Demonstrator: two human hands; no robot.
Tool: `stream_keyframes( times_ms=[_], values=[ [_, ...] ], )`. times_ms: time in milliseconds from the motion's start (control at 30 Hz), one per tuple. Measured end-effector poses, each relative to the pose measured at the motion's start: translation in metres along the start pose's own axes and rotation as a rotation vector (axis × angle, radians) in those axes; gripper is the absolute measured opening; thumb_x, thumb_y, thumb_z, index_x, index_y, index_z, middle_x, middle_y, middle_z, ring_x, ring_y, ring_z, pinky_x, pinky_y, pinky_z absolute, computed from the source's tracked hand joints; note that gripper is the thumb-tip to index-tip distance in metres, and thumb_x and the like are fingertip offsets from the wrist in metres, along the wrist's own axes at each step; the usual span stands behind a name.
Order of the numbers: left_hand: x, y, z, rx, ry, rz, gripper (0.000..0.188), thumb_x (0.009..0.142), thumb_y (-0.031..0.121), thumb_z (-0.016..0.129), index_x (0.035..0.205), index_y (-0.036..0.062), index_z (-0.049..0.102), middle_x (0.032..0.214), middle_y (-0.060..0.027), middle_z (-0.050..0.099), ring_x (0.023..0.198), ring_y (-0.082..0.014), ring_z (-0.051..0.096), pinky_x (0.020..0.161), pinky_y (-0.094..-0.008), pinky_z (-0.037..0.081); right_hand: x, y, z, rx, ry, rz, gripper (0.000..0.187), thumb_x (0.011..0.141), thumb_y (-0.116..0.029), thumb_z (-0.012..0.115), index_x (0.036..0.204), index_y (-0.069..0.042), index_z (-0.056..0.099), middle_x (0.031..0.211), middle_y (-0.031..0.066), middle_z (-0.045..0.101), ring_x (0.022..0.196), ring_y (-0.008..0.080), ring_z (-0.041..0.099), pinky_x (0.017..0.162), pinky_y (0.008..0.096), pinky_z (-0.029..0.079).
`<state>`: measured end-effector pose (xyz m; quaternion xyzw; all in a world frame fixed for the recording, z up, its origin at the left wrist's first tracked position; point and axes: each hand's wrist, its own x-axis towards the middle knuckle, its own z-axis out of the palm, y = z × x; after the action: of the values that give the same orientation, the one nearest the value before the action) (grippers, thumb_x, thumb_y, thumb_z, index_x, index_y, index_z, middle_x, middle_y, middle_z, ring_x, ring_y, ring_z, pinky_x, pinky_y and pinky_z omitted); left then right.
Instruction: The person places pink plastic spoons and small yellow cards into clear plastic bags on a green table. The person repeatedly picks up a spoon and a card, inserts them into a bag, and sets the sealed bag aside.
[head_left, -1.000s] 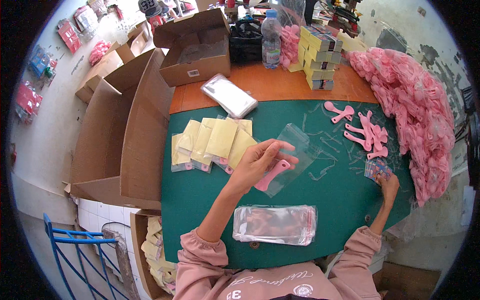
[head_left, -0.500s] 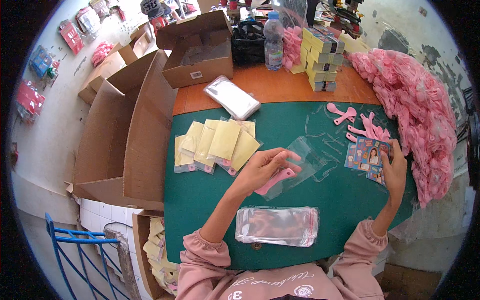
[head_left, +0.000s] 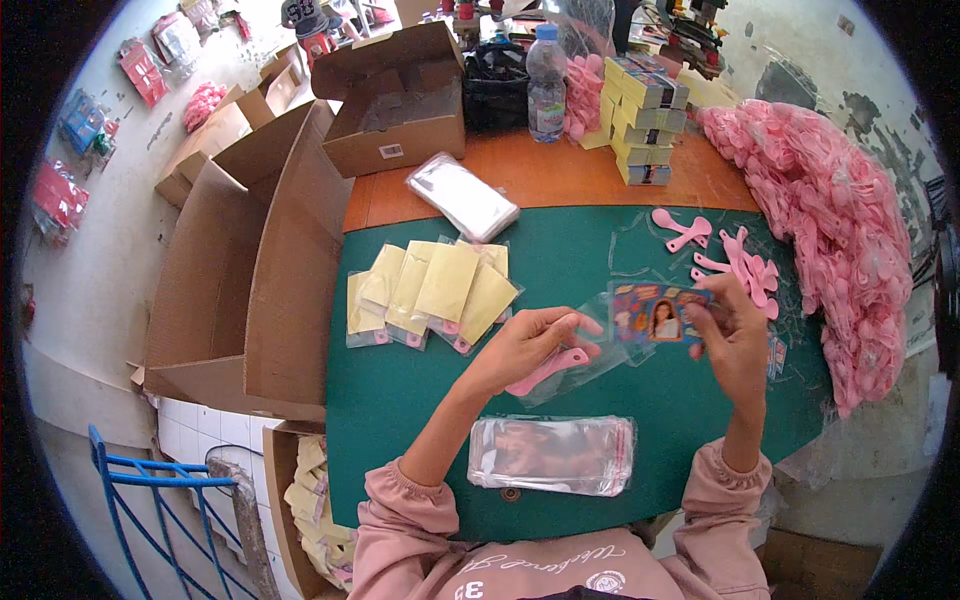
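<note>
My left hand (head_left: pixel 530 350) pinches a clear plastic bag (head_left: pixel 597 372) over the green mat. A pink plastic spoon (head_left: pixel 545 372) shows by its handle below these fingers; whether it lies fully inside the bag I cannot tell. Between thumb and fingers, my right hand (head_left: pixel 735 328) holds a colourful printed card (head_left: pixel 640 312) with a portrait on it. Its left end is close to the bag's opening, slightly blurred. Nearer my body lies a stack of clear bags (head_left: pixel 550 455). Loose pink spoons (head_left: pixel 745 265) lie beyond my right hand, and more cards (head_left: pixel 776 355) show partly behind it.
Filled packets with yellow backs (head_left: pixel 445 285) overlap on the left of the mat. Behind them lies another bag stack (head_left: pixel 462 197). A water bottle (head_left: pixel 546 85) and stacked card bundles (head_left: pixel 643 120) stand at the back. Bagged pink spoons (head_left: pixel 830 220) heap at right; cardboard boxes (head_left: pixel 290 270) flank the left.
My right hand has lifted a card from the cards at the right and brought it left to the bag. My left hand keeps its hold on the bag.
</note>
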<state>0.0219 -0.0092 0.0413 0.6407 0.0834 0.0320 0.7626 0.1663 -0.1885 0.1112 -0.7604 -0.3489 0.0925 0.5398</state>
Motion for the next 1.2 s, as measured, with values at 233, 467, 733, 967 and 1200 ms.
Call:
stream_keyframes(
  times_ms=[233,467,733,967,1200],
  values=[
    [0.001,-0.001,0.001,0.201,0.039,0.052,0.034,0.093,0.027,0.040,0.100,-0.0015,0.056,0.078,-0.0027,0.060,0.070,-0.0048,0.051,0.063,-0.0199,0.043,0.006,-0.007,0.004,-0.267,-0.281,-0.278,0.008,0.077,-0.002,0.057,0.083,0.000,0.052,0.064,0.0075,0.056,0.046,0.0092,0.049,0.043,0.0238,0.038],
    [0.002,0.005,0.012,0.447,-0.066,-0.046,0.035,0.091,0.025,0.044,0.118,0.0036,0.048,0.076,-0.0025,0.059,0.069,-0.0065,0.049,0.063,-0.0223,0.043,0.010,0.010,0.029,-0.248,-0.667,-0.127,0.015,0.073,-0.007,0.062,0.081,-0.001,0.051,0.062,0.0086,0.055,0.058,0.0142,0.057,0.052,0.0303,0.044],
    [-0.002,-0.014,-0.025,0.311,-0.155,0.030,0.055,0.084,0.024,0.056,0.131,0.0103,0.032,0.083,-0.0055,0.062,0.073,-0.0098,0.054,0.066,-0.0253,0.044,0.028,0.037,0.028,0.017,-0.626,0.036,0.025,0.063,-0.012,0.073,0.065,-0.005,0.049,0.062,-0.0022,0.050,0.060,0.0054,0.048,0.052,0.0211,0.036],
    [0.001,-0.019,-0.040,0.052,-0.128,-0.006,0.056,0.080,0.014,0.061,0.129,0.0103,0.033,0.093,-0.0104,0.059,0.082,-0.0120,0.055,0.073,-0.0260,0.048,0.034,0.061,0.021,0.346,-0.621,0.251,0.016,0.070,-0.012,0.069,0.072,-0.001,0.057,0.064,-0.0002,0.054,0.062,0.0059,0.047,0.056,0.0230,0.039],
    [0.013,-0.044,-0.015,0.233,0.241,0.113,0.054,0.087,0.016,0.051,0.132,0.0086,0.021,0.100,-0.0152,0.056,0.091,-0.0193,0.058,0.074,-0.0284,0.050,0.028,0.062,0.037,0.103,-0.245,0.015,0.019,0.073,-0.010,0.064,0.089,0.000,0.061,0.072,0.0040,0.060,0.066,0.0108,0.055,0.060,0.0243,0.044]
  ],
)
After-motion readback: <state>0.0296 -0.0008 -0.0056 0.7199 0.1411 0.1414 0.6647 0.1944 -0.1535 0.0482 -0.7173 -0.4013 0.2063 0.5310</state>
